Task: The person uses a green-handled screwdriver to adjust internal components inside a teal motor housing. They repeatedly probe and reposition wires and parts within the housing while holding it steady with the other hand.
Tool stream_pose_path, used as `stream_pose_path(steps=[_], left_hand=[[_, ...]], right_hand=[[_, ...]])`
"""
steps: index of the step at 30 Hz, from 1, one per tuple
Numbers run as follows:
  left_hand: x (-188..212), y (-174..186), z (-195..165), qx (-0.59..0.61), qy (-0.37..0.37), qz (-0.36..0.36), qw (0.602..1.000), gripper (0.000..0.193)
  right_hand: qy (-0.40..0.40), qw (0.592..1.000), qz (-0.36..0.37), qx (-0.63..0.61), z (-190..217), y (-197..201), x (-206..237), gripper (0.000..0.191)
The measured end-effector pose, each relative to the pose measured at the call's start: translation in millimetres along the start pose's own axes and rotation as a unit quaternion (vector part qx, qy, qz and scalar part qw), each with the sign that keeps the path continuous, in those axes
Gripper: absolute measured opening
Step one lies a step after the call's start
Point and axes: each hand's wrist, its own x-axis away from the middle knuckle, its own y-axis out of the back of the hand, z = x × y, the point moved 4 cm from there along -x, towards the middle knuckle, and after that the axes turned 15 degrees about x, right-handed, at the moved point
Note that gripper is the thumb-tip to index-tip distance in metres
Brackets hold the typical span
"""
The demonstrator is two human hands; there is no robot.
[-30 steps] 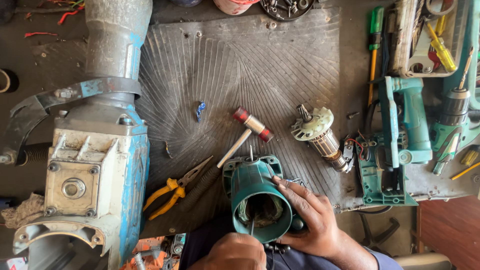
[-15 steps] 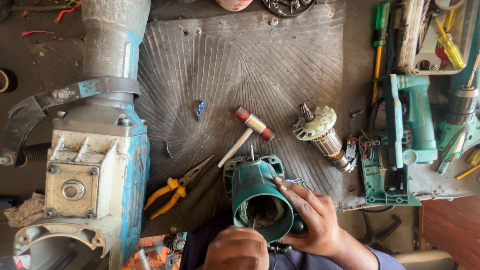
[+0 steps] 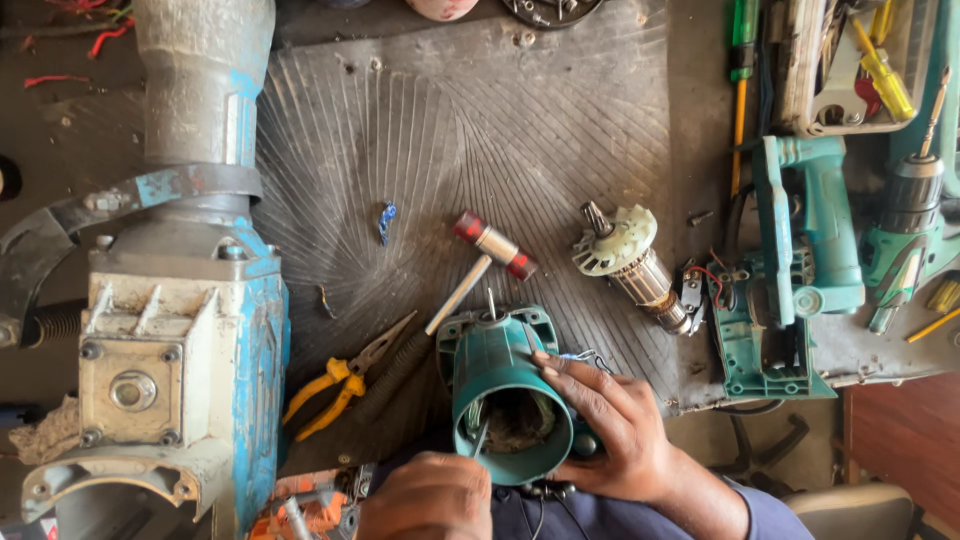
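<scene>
A teal motor housing (image 3: pixel 497 380) stands on end at the near edge of the ribbed rubber mat (image 3: pixel 480 150), its round open end facing up at me. My right hand (image 3: pixel 615 430) wraps around the housing's right side and grips it. My left hand (image 3: pixel 425 495) is just below the opening and holds a thin metal tool (image 3: pixel 480 438) whose tip reaches inside the housing. Windings show inside the opening. A small hammer (image 3: pixel 480 262) with a red-banded head lies right behind the housing.
A large blue and grey power tool body (image 3: pixel 180 330) fills the left side. Yellow-handled pliers (image 3: pixel 340 385) lie left of the housing. A motor armature with a white fan (image 3: pixel 630 262) lies to the right, beside teal tool halves (image 3: pixel 800 260), a drill and screwdrivers.
My left hand has shifted slightly and the thin tool now reaches into the housing opening. The right hand keeps its grip on the housing.
</scene>
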Motion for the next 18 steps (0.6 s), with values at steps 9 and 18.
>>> stream_pose_path(steps=[9, 18], left_hand=[[-19.2, -21.9, -0.7, -0.096, -0.009, 0.08, 0.992, 0.024], [-22.6, -21.4, 4.4, -0.036, -0.041, 0.023, 0.998, 0.035]], right_hand=[[0.008, 1.0, -0.004, -0.02, -0.1, -1.0, 1.3, 0.092], [0.014, 0.999, -0.008, -0.029, -0.3, -0.8, -3.4, 0.09]])
